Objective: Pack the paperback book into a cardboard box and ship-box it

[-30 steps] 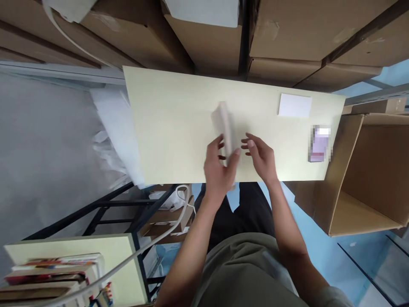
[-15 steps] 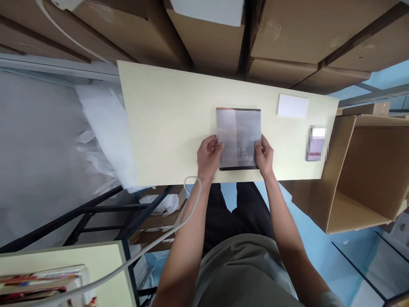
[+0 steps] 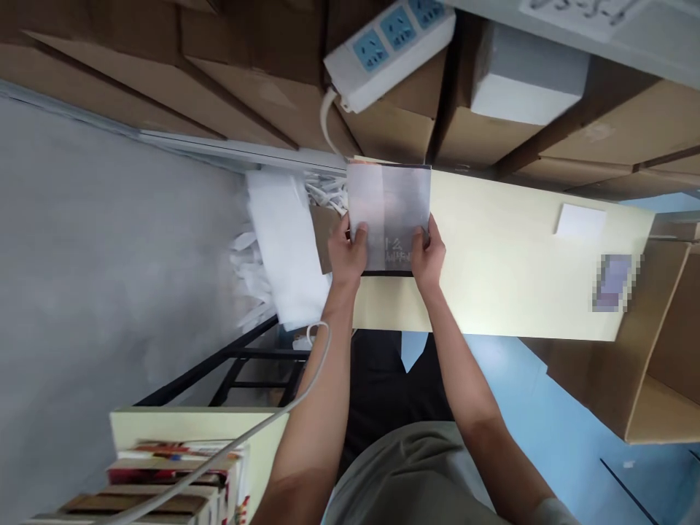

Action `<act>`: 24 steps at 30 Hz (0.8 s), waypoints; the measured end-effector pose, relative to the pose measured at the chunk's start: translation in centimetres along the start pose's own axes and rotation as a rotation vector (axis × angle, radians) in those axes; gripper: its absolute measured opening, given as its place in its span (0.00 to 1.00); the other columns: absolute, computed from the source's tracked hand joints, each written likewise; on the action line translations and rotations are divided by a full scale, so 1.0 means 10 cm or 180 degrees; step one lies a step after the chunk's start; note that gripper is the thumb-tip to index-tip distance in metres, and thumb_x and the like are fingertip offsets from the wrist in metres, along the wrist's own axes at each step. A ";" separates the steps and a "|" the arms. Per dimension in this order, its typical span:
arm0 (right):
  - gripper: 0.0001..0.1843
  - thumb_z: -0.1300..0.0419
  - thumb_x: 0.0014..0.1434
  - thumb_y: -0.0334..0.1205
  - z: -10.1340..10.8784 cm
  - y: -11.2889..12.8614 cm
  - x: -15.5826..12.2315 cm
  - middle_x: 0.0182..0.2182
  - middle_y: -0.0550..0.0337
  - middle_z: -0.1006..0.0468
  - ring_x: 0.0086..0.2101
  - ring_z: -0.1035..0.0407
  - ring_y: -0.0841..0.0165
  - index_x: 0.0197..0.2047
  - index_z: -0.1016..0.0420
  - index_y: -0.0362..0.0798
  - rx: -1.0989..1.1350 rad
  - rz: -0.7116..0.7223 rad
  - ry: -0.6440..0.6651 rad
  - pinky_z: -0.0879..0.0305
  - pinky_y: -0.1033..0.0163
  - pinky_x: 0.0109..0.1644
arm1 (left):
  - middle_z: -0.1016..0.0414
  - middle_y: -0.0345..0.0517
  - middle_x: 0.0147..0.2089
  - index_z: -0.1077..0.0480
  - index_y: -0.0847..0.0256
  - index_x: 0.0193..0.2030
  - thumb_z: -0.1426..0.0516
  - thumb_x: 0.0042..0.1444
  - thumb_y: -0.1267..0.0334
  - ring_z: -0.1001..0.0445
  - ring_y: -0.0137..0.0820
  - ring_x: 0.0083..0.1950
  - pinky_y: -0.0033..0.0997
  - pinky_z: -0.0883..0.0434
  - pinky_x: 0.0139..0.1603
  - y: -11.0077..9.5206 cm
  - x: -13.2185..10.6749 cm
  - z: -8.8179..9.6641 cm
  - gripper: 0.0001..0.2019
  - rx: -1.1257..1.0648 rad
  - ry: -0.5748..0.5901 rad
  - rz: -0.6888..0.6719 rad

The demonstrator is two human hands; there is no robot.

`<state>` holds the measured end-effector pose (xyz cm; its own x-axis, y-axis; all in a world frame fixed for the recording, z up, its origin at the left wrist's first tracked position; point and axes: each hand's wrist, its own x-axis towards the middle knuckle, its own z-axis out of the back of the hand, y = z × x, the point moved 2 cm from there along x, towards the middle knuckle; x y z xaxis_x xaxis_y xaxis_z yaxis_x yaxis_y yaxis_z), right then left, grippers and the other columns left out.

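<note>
In front of you runs a long rectangular surface (image 3: 525,270) in pale cream, backed by a row of brown cardboard boxes (image 3: 607,146) under a grey metal shelf edge (image 3: 667,44). To your left spreads a smooth, matt grey expanse (image 3: 109,277), floor or wall, you cannot tell which. At lower left, a cream tabletop (image 3: 128,430) sits by a black metal frame (image 3: 208,362). Light-blue flooring (image 3: 503,394) shows at lower right, softly lit.
</note>
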<state>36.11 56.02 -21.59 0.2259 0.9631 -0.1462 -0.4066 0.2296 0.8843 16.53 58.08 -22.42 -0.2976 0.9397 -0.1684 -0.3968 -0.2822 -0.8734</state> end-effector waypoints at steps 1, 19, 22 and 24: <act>0.36 0.56 0.86 0.58 -0.12 0.03 0.03 0.57 0.44 0.17 0.53 0.21 0.54 0.86 0.38 0.52 -0.0096 0.0052 -0.0101 0.18 0.46 0.59 | 0.14 0.54 0.54 0.17 0.61 0.62 0.39 0.74 0.48 0.16 0.46 0.57 0.47 0.18 0.64 0.06 0.10 0.03 0.21 0.0135 0.0006 -0.0006; 0.21 0.53 0.84 0.43 -0.35 0.07 0.05 0.58 0.40 0.26 0.60 0.28 0.53 0.67 0.25 0.48 -0.1560 0.0413 -0.1027 0.27 0.38 0.68 | 0.28 0.74 0.73 0.31 0.68 0.79 0.50 0.78 0.56 0.30 0.60 0.78 0.62 0.34 0.80 -0.24 -0.02 -0.31 0.29 0.1168 -0.0646 0.0220; 0.23 0.54 0.84 0.42 -0.39 0.03 0.06 0.58 0.39 0.26 0.60 0.28 0.52 0.72 0.27 0.46 -0.1735 0.0386 -0.1107 0.26 0.39 0.67 | 0.28 0.74 0.74 0.30 0.67 0.78 0.49 0.78 0.57 0.30 0.59 0.78 0.61 0.33 0.80 -0.27 -0.03 -0.32 0.28 0.1226 -0.0691 0.0198; 0.29 0.54 0.83 0.43 -0.42 -0.01 0.09 0.59 0.38 0.26 0.59 0.27 0.52 0.81 0.37 0.44 -0.1774 0.0314 -0.1190 0.26 0.38 0.67 | 0.28 0.74 0.75 0.30 0.67 0.77 0.49 0.77 0.57 0.29 0.59 0.78 0.61 0.33 0.80 -0.28 -0.02 -0.33 0.28 0.1247 -0.0686 0.0207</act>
<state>32.66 57.44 -23.70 0.4145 0.8930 0.1753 -0.8139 0.2776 0.5103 20.55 59.31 -21.46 -0.4902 0.8677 -0.0820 -0.6577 -0.4300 -0.6184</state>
